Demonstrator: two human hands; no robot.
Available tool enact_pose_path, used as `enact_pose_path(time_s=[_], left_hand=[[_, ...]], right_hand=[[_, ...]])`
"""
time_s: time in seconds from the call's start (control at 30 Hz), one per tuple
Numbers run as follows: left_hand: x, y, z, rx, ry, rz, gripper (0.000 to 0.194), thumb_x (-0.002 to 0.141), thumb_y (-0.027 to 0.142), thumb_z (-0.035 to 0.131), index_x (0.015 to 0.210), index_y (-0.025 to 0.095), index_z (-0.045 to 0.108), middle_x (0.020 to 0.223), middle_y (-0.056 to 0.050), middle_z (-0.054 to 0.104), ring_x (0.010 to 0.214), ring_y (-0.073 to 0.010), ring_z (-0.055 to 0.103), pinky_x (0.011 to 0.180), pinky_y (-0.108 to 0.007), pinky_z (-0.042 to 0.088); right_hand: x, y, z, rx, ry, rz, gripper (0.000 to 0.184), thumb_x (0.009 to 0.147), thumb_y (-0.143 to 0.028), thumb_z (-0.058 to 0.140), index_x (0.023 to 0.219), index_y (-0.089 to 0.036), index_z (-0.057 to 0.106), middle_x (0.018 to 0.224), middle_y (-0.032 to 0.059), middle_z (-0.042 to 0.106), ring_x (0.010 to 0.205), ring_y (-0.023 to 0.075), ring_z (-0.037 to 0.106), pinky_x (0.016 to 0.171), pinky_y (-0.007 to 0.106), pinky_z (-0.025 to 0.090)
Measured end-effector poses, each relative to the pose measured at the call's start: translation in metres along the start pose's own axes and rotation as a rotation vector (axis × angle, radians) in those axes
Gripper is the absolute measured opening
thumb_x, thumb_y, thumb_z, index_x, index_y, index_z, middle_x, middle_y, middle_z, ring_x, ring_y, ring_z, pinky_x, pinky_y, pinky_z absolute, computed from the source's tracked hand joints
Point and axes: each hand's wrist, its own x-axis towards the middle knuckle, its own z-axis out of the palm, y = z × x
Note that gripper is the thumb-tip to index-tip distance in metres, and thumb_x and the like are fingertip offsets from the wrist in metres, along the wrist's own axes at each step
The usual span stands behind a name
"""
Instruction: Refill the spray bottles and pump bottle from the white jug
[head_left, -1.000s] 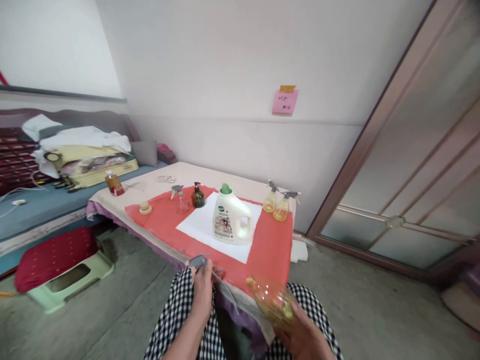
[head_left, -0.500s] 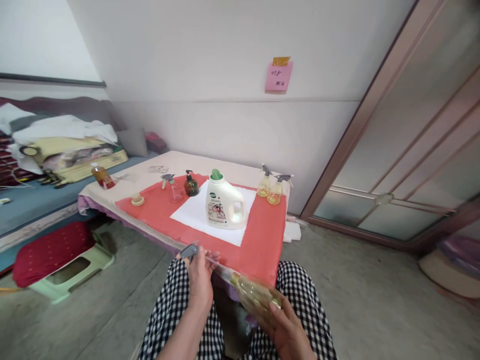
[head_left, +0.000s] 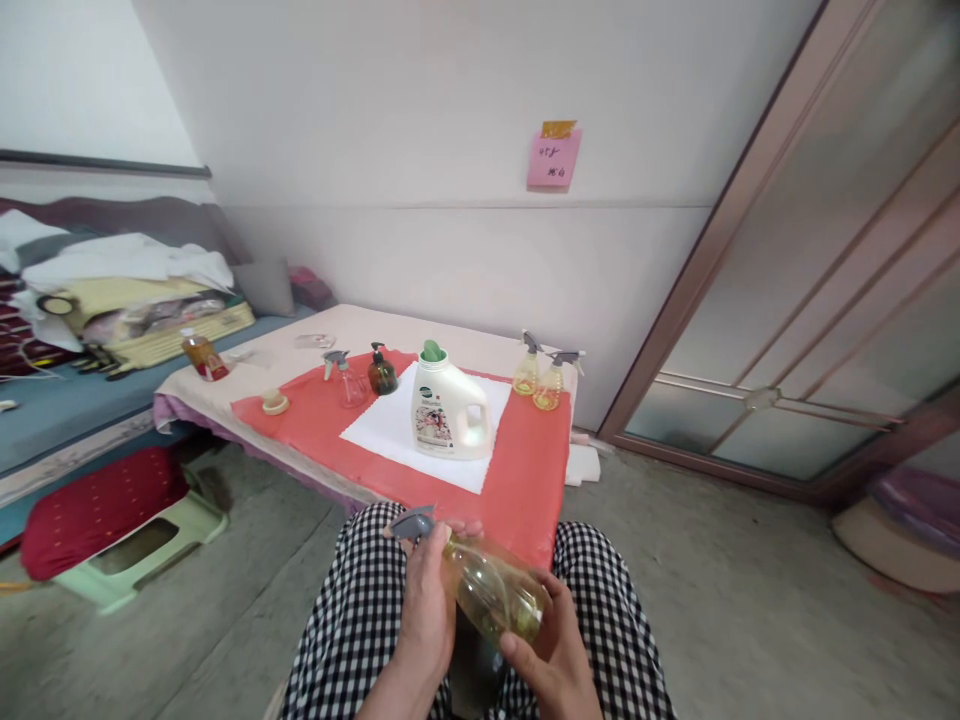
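I sit with checked trousers at a low table (head_left: pixel 360 330). A clear yellowish spray bottle (head_left: pixel 493 595) lies tilted above my lap. My right hand (head_left: pixel 551 660) grips its body from below. My left hand (head_left: pixel 427 590) is closed round the bottle's neck, where the grey trigger sprayer head (head_left: pixel 411 523) sits. A white detergent jug with a green cap (head_left: pixel 448 410) stands on a white sheet (head_left: pixel 397 440) over a red cloth (head_left: pixel 525 490).
On the table stand two yellow spray bottles (head_left: pixel 541 375) at the far right, a dark pump bottle (head_left: pixel 382 370), a clear sprayer (head_left: pixel 345 375), a small cap (head_left: pixel 274 402) and an orange bottle (head_left: pixel 201 355). A red-cushioned stool (head_left: pixel 105 520) is left; a sliding door (head_left: pixel 825 300) right.
The left hand has brought the grey sprayer head, with its tube, to the bottle's mouth; the bottle has moved left and up, so both hands now meet on it. The camera tilted slightly.
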Motion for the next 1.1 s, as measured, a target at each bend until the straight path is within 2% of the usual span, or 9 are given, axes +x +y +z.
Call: enact_pose_path(time_s=[0.2,0.27,0.33,0.4,0.5,0.6,0.7,0.87,1.1], left_hand=[[-0.009,0.01,0.005,-0.032,-0.046,-0.043,0.038,0.074,0.052,0.068,0.086,0.016,0.068,0.097,-0.012,0.075,0.096,-0.0281,0.069,0.085,-0.04,0.052],[-0.011,0.015,0.008,-0.014,-0.05,-0.026,0.036,0.074,0.05,0.069,0.084,0.016,0.067,0.096,-0.011,0.075,0.095,-0.0279,0.069,0.084,-0.039,0.052],[-0.013,0.018,0.011,0.016,-0.049,0.005,0.031,0.074,0.047,0.069,0.081,0.017,0.066,0.095,-0.009,0.075,0.092,-0.0262,0.07,0.081,-0.036,0.053],[-0.013,0.019,0.012,0.049,-0.028,0.043,0.027,0.076,0.044,0.068,0.079,0.017,0.064,0.092,-0.007,0.075,0.086,-0.0238,0.07,0.076,-0.034,0.053],[-0.011,0.019,0.009,0.08,0.03,0.097,0.024,0.076,0.042,0.066,0.077,0.018,0.062,0.088,-0.006,0.074,0.077,-0.0215,0.07,0.07,-0.031,0.053],[-0.008,0.021,0.007,0.076,0.089,0.109,0.026,0.075,0.043,0.066,0.077,0.018,0.062,0.086,-0.006,0.074,0.075,-0.0218,0.07,0.068,-0.031,0.053],[-0.008,0.026,0.008,0.074,0.091,0.066,0.028,0.074,0.044,0.068,0.08,0.017,0.063,0.085,-0.007,0.074,0.075,-0.0227,0.071,0.069,-0.032,0.054],[-0.006,0.028,0.007,0.028,0.046,0.017,0.026,0.071,0.041,0.071,0.078,0.017,0.062,0.079,-0.006,0.073,0.075,-0.0229,0.071,0.072,-0.034,0.054],[-0.001,0.021,0.0,0.029,0.003,0.0,0.028,0.073,0.044,0.071,0.077,0.016,0.065,0.074,-0.006,0.072,0.071,-0.0221,0.07,0.071,-0.033,0.055]], right_hand=[[-0.001,-0.003,-0.002,-0.011,-0.035,0.012,0.07,0.052,-0.044,0.089,0.111,-0.035,0.052,0.122,0.0069,0.065,0.114,0.0319,0.061,0.094,0.045,0.051],[0.002,0.001,-0.004,0.001,-0.053,0.158,0.065,0.059,-0.059,0.082,0.112,-0.032,0.056,0.11,0.0086,0.071,0.094,0.0287,0.069,0.071,0.038,0.058],[0.006,0.007,-0.006,0.046,-0.114,0.385,0.069,0.068,-0.079,0.061,0.108,-0.023,0.061,0.086,0.0112,0.074,0.066,0.0227,0.07,0.047,0.028,0.052],[0.009,0.013,-0.006,0.129,-0.196,0.564,0.082,0.072,-0.088,0.04,0.102,-0.015,0.064,0.07,0.0123,0.072,0.051,0.0176,0.066,0.04,0.02,0.045],[0.01,0.016,-0.002,0.213,-0.227,0.6,0.083,0.074,-0.085,0.043,0.115,-0.015,0.061,0.083,0.0145,0.074,0.053,0.0166,0.067,0.04,0.018,0.045],[0.006,0.015,0.003,0.096,-0.131,0.292,0.081,0.066,-0.063,0.076,0.133,-0.029,0.047,0.12,0.0133,0.068,0.064,0.0203,0.07,0.04,0.023,0.046],[0.003,0.011,0.005,0.009,-0.118,0.083,0.09,0.048,-0.042,0.092,0.129,-0.034,0.053,0.137,0.0095,0.057,0.089,0.0302,0.069,0.052,0.031,0.054],[0.006,0.004,0.007,0.133,-0.235,0.309,0.067,0.065,-0.066,0.073,0.12,-0.028,0.065,0.122,0.0121,0.067,0.109,0.0369,0.063,0.08,0.047,0.056],[0.022,0.016,-0.002,0.24,-0.345,0.566,0.076,0.066,-0.077,0.065,0.125,-0.029,0.061,0.108,0.0117,0.072,0.097,0.0332,0.068,0.071,0.042,0.058]])
